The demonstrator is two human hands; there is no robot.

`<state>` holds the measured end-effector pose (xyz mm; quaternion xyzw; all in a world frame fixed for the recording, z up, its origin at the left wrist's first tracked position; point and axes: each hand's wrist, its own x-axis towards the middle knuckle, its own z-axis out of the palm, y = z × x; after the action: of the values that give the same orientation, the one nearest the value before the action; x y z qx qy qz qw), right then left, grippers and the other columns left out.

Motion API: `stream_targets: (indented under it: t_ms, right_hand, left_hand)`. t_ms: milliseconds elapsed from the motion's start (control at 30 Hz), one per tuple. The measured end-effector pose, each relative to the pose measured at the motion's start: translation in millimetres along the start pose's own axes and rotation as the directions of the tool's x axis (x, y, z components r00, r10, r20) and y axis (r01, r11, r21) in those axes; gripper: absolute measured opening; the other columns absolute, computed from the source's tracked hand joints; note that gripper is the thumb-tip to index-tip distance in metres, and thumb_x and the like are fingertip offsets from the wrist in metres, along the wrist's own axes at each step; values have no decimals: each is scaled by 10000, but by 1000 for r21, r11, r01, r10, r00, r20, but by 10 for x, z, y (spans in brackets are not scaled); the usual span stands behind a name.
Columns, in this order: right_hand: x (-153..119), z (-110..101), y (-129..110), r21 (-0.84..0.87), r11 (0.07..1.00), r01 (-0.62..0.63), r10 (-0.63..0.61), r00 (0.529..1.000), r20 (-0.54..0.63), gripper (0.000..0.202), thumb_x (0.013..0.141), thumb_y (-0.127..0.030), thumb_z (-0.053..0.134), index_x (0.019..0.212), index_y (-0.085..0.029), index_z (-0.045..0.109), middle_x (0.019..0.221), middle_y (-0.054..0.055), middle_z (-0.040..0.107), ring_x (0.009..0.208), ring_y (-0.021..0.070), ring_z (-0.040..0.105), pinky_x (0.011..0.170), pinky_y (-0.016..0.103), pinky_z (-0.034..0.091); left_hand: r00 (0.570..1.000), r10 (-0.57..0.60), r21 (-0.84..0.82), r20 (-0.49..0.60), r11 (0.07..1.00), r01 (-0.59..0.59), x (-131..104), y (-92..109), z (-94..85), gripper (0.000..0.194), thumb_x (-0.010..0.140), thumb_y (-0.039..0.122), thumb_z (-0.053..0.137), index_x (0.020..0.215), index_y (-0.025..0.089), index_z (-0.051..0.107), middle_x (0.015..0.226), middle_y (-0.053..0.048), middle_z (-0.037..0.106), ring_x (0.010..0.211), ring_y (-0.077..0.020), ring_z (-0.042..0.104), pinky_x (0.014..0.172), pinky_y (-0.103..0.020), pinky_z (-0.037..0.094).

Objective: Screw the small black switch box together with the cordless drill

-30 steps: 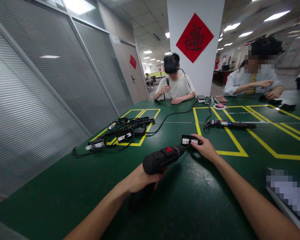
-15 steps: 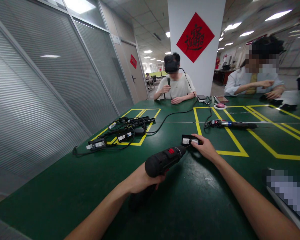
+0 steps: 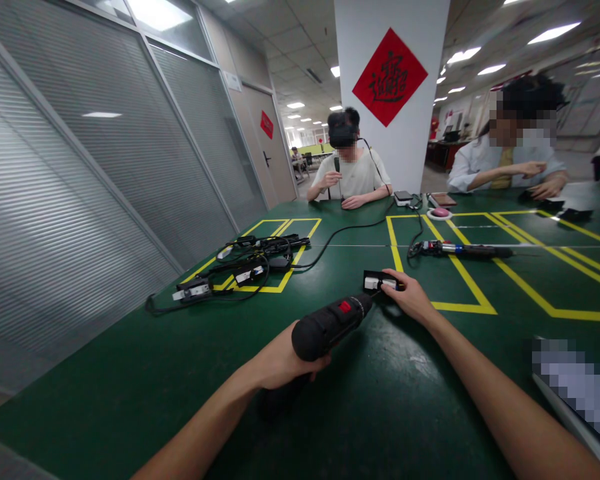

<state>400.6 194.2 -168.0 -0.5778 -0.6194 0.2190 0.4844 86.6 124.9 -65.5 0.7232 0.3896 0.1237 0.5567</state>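
My left hand [image 3: 290,360] is closed round the handle of a black cordless drill [image 3: 330,327] with a red switch on top. The drill's chuck points away from me and to the right. Its bit reaches a small black part with a white block [image 3: 373,283] on its face; whether the tip touches it I cannot tell. With thumb and fingers, my right hand [image 3: 405,293] grips the right end of this small part, which stands on the green table [image 3: 190,387].
To the left lies a pile of black cables and adapters [image 3: 255,260]. A pen-shaped electric screwdriver [image 3: 465,250] with a cord rests at the right. Two people sit across the table. A pixelated flat object [image 3: 575,380] lies at the near right.
The rear of the drill has shifted very slightly right and down. My right hand and the small part stay in place.
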Motion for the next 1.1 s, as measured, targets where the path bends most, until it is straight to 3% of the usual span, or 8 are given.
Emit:
stream_targets:
  t_ms: [200, 567, 767, 1100]
  right_hand:
    - [3, 6, -1, -8, 1000, 6, -6, 1000, -9, 453, 798, -365, 619, 1224, -214, 630, 1201, 78, 655, 1070, 231, 624, 951, 374, 471]
    - [-10, -3, -3, 1, 1000, -6, 6, 1000, -2, 453, 803, -378, 618, 1229, -224, 626, 1221, 79, 648, 1067, 231, 630, 937, 369, 482]
    - [-4, 0, 8, -16, 1000, 2, -2, 1000, -5, 452, 804, -381, 615, 1231, -234, 627, 1213, 67, 656, 1077, 235, 625, 956, 383, 468]
    - [4, 2, 9, 10, 1000, -8, 8, 1000, -3, 451, 789, -370, 622, 1220, -237, 632, 1179, 66, 665, 1038, 233, 637, 932, 385, 485]
  left_hand:
    - [1000, -19, 70, -8, 997, 20, 6, -9, 1, 249, 762, 259, 677, 949, 132, 570, 738, -5, 577, 563, -104, 542, 519, -235, 440]
    - [1000, 10, 31, -18, 999, -10, 23, -47, -12, 324, 760, 242, 687, 1054, 150, 587, 784, -10, 602, 588, -109, 566, 518, -222, 456]
    - [1000, 3, 13, -8, 1000, -3, 16, -32, -11, 250, 744, 258, 711, 937, 142, 604, 774, -10, 606, 590, -110, 563, 533, -227, 455]
    - [1000, 10, -22, -13, 1000, -10, 41, -66, -2, 283, 746, 256, 705, 974, 149, 577, 746, 3, 580, 575, -112, 550, 519, -237, 454]
